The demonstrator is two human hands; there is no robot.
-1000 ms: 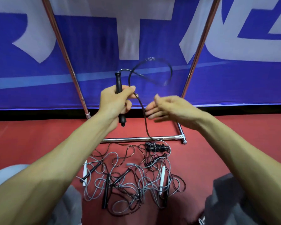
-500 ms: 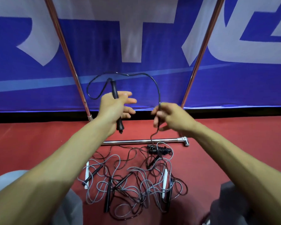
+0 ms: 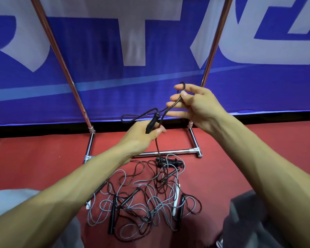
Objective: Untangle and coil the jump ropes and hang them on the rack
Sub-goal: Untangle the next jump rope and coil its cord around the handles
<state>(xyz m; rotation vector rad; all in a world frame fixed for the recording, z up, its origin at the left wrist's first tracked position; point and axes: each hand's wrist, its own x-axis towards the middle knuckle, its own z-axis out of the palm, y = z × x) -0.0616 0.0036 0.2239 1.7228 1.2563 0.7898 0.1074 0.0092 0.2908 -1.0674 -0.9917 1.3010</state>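
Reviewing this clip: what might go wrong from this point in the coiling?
1. The black rope, its handle gripped by the left hand, trails down into the tangled pile; pulling may tighten knots.
2. The right hand only pinches the rope, which might slip and undo the coil.

Your left hand (image 3: 141, 136) is gripping a black ribbed jump-rope handle (image 3: 151, 123). Your right hand (image 3: 199, 108), held higher, is pinching a loop of its thin black cord (image 3: 157, 145). The cord is trailing down into a tangled heap of grey and black jump ropes (image 3: 141, 203) on the red floor (image 3: 34, 158), just in front of the chrome tube rack (image 3: 168, 152).
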